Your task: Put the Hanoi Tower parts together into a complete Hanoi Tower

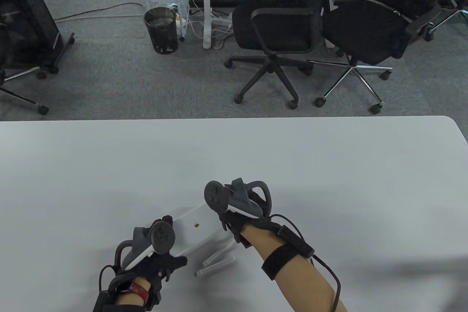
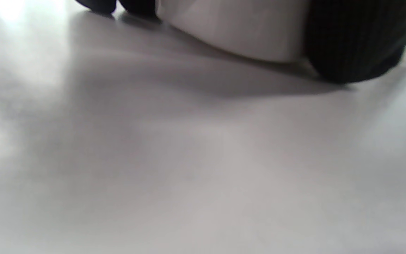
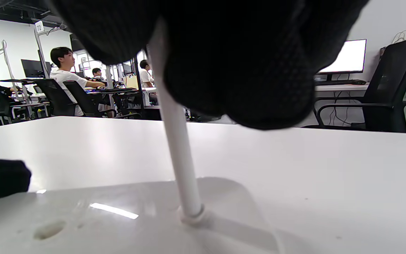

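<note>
From the table view I see the white base (image 1: 192, 229) lying flat on the table (image 1: 329, 180) near its front edge, its long axis running diagonally from near-left to far-right. A small brownish hole (image 1: 197, 225) shows in its top face near the middle.

My left hand (image 1: 161, 257) sits at the base's near-left end; in the left wrist view dark gloved fingers (image 2: 354, 38) press against the white base's side (image 2: 238, 31), so I read that hand as holding the base, though I can't make out the full grip.

My right hand (image 1: 237, 213) is over the far-right end. In the right wrist view its fingers (image 3: 238, 63) are closed around a white peg (image 3: 182, 158), which stands nearly upright, leaning slightly, its lower end with a collar seated at the base's top surface (image 3: 118, 218).

Two more white pegs (image 1: 215, 264) lie on the table just beside the base's near edge, between my two forearms. They lie side by side, roughly parallel to the base's long axis.
</note>
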